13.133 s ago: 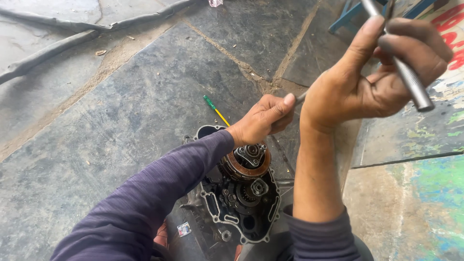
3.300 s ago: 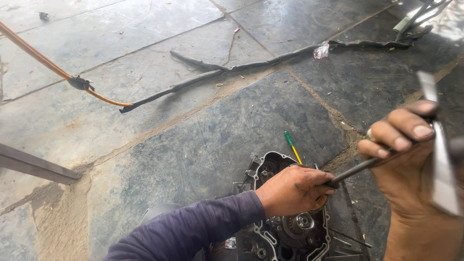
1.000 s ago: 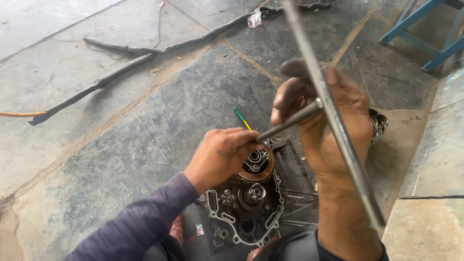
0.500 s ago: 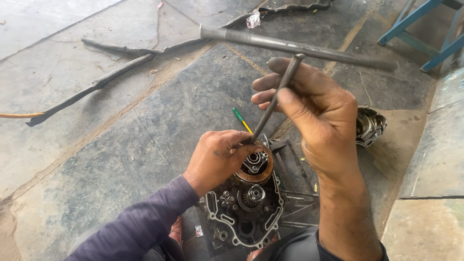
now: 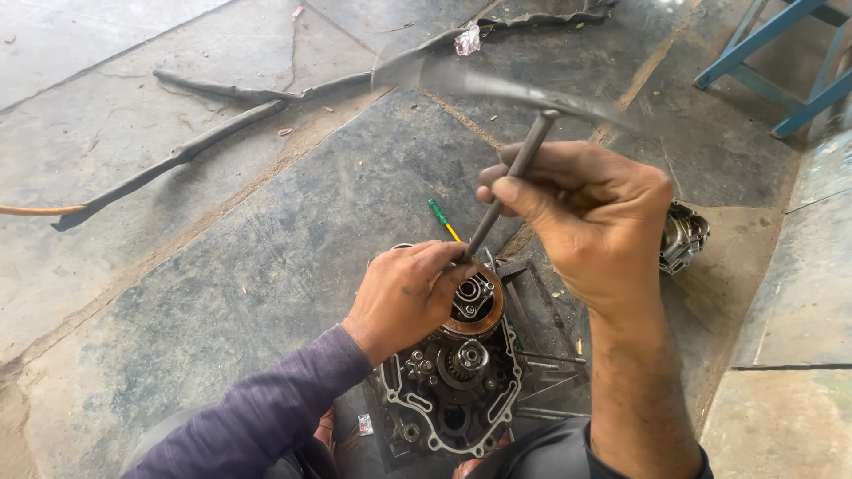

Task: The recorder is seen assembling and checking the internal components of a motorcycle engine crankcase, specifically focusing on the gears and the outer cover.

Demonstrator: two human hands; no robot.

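Observation:
An opened engine case (image 5: pixel 448 390) with gears and a round brown clutch hub (image 5: pixel 475 302) lies on the stone floor. My left hand (image 5: pixel 404 297) rests on the hub's left side and steadies the lower end of a grey T-handle wrench (image 5: pixel 506 191). My right hand (image 5: pixel 590 213) grips the wrench's shaft just below its crossbar. The crossbar (image 5: pixel 461 80) is blurred from spinning. The wrench tip meets the hub under my left fingers and is hidden there.
A green-handled screwdriver (image 5: pixel 441 217) lies on the floor behind the engine. A round metal engine part (image 5: pixel 683 238) sits to the right. Black hoses (image 5: pixel 222 124) trail across the stone slabs. A blue metal frame (image 5: pixel 781 53) stands at the top right.
The T-handle's crossbar has swung round between frames while the shaft stays on the hub. My right hand has shifted slightly on the shaft; my left hand stays on the hub.

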